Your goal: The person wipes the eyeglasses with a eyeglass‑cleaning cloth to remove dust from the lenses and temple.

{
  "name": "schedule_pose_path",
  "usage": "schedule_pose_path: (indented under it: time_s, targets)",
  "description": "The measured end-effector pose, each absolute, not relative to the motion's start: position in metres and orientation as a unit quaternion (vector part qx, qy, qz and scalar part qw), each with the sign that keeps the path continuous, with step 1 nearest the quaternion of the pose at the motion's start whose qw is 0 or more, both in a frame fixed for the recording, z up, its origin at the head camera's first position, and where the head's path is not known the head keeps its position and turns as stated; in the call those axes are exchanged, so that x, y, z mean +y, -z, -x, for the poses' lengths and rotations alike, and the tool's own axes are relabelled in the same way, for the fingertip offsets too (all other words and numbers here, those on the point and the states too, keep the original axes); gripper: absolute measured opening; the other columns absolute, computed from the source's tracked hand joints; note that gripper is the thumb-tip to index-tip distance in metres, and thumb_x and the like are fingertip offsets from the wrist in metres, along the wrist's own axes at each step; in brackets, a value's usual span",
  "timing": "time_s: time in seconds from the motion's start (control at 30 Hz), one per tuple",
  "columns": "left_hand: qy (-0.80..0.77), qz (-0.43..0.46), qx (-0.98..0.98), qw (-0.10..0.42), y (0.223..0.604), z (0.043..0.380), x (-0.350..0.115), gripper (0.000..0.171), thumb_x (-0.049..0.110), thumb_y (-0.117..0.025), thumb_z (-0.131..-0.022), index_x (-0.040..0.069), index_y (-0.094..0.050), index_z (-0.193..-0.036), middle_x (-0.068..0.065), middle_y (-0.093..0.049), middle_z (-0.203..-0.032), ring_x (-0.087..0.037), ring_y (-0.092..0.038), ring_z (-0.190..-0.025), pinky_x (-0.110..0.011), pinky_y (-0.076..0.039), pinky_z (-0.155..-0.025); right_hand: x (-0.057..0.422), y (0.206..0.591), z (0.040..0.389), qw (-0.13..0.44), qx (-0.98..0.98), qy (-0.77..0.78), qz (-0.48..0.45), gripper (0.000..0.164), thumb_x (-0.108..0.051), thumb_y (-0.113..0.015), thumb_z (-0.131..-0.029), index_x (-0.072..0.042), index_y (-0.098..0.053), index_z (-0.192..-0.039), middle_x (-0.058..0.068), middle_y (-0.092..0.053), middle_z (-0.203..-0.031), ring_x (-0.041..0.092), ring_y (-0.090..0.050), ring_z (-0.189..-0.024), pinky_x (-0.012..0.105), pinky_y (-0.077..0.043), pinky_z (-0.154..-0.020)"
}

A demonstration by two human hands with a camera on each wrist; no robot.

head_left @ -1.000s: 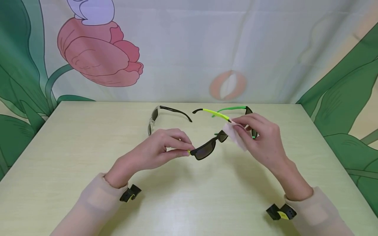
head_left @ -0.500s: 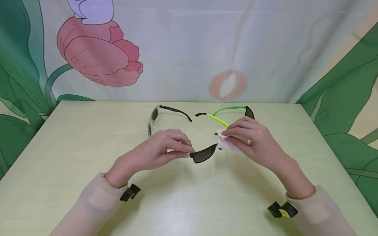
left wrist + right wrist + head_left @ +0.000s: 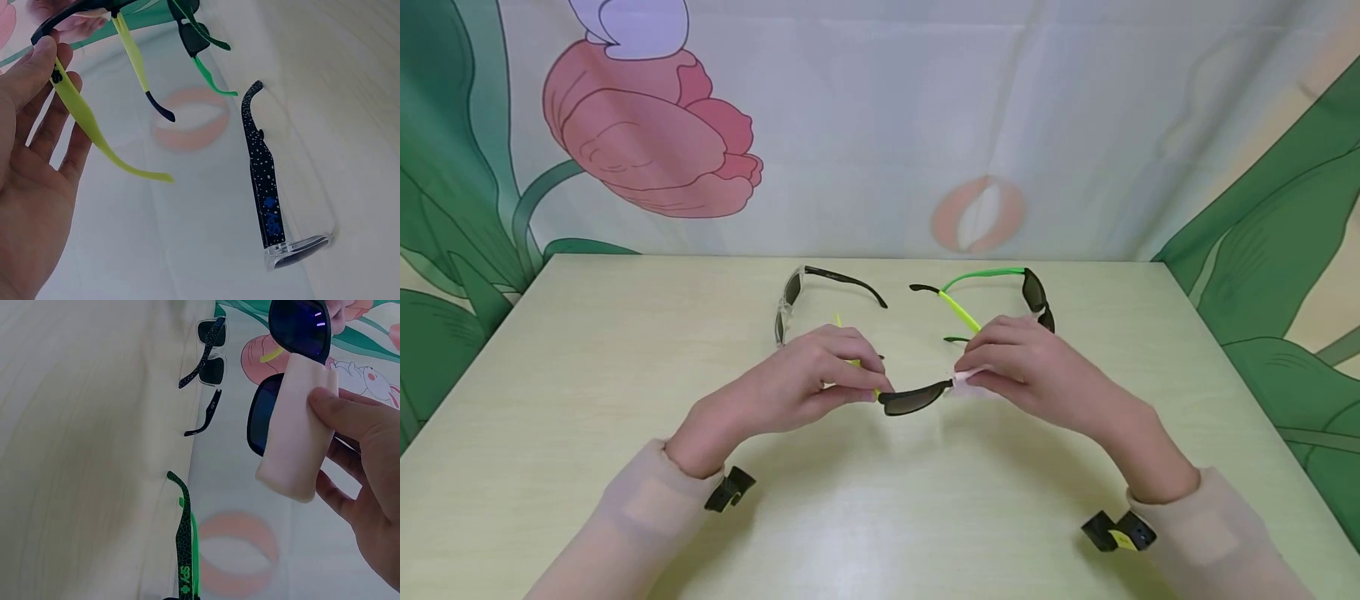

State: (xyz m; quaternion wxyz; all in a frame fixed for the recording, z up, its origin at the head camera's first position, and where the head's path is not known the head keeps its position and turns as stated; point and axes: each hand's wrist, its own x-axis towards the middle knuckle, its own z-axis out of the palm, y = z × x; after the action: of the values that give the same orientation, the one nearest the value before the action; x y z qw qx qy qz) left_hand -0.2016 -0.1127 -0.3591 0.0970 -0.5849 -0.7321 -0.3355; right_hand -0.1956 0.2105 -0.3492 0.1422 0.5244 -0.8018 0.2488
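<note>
Pinching black-and-yellow sunglasses [image 3: 917, 401] over the table [image 3: 887, 525] with the left hand [image 3: 820, 375]; gripping pale cloth [image 3: 297, 434] over their right lens [image 3: 261, 419] with the right hand [image 3: 1030, 362]. Showing "SPY" on green-and-black sunglasses [image 3: 184, 550], far right, only from the right wrist.

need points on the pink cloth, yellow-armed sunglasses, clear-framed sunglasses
pink cloth [image 3: 295, 434]: right wrist view, middle of its broad face
yellow-armed sunglasses [image 3: 914, 402]: head view, on the exposed dark lens
clear-framed sunglasses [image 3: 265, 181]: left wrist view, on the speckled black arm
</note>
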Motion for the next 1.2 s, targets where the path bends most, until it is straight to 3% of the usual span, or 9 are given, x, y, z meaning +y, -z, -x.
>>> schedule_pose_path:
  time_s: [0.3,0.47,0.63,0.77,0.97,1.2]
  targets:
    - [0.36,0.562,-0.738,0.102,0.363,0.207,-0.112,0.022,-0.004,-0.079,-0.087,0.009,-0.08,-0.106,0.003,-0.07,-0.103,-0.015,-0.064,-0.1,-0.036,-0.051,-0.092,0.206,0.357,0.19,0.171,-0.827,-0.197,-0.498,0.017,-0.005,-0.08,-0.088,-0.011,-0.07,-0.101,-0.004,-0.068,-0.1,0.019,-0.063,-0.096,0.044,-0.048,-0.09]
    - [0.365,0.532,-0.751,0.139,0.364,0.208,-0.11,0.024,-0.005,-0.081,-0.085,0.01,-0.08,-0.103,-0.004,-0.068,-0.115,-0.022,-0.062,-0.11,-0.032,-0.053,-0.089,0.203,0.359,0.19,0.209,-0.827,-0.185,-0.489,0.015,-0.007,-0.08,-0.089,-0.009,-0.069,-0.1,-0.003,-0.068,-0.098,0.02,-0.065,-0.094,0.043,-0.048,-0.084]
    - [0.399,0.46,-0.776,0.165,0.365,0.205,-0.108,0.026,-0.004,-0.08,-0.086,0.012,-0.079,-0.106,-0.008,-0.061,-0.127,-0.026,-0.054,-0.122,-0.036,-0.051,-0.093,0.202,0.36,0.189,0.229,-0.837,-0.173,-0.467,0.021,-0.004,-0.083,-0.084,-0.008,-0.069,-0.1,-0.002,-0.068,-0.097,0.022,-0.065,-0.092,0.042,-0.047,-0.076]
    - [0.466,0.369,-0.789,0.158,0.365,0.204,-0.108,0.024,-0.004,-0.075,-0.091,0.005,-0.072,-0.113,-0.007,-0.062,-0.121,-0.023,-0.058,-0.114,-0.034,-0.056,-0.088,0.202,0.361,0.188,0.245,-0.841,-0.165,-0.453,0.02,-0.003,-0.083,-0.084,-0.007,-0.069,-0.099,0.0,-0.068,-0.095,0.023,-0.064,-0.09,0.041,-0.043,-0.073]
    - [0.531,0.225,-0.815,0.056,0.361,0.203,-0.106,0.025,0.011,-0.069,-0.1,0.004,-0.067,-0.124,-0.005,-0.067,-0.113,-0.017,-0.062,-0.102,-0.038,-0.057,-0.087,0.2,0.362,0.187,0.276,-0.84,-0.154,-0.441,0.019,-0.001,-0.081,-0.085,-0.005,-0.07,-0.099,0.002,-0.068,-0.094,0.025,-0.064,-0.09,0.041,-0.041,-0.073]
    - [0.557,0.19,-0.807,-0.054,0.358,0.201,-0.101,0.029,0.021,-0.068,-0.102,0.002,-0.068,-0.124,-0.007,-0.072,-0.11,-0.022,-0.072,-0.093,-0.038,-0.057,-0.088,0.196,0.362,0.187,0.292,-0.839,-0.143,-0.436,0.021,0.002,-0.082,-0.085,-0.006,-0.069,-0.1,0.003,-0.067,-0.094,0.026,-0.065,-0.089,0.044,-0.044,-0.075]
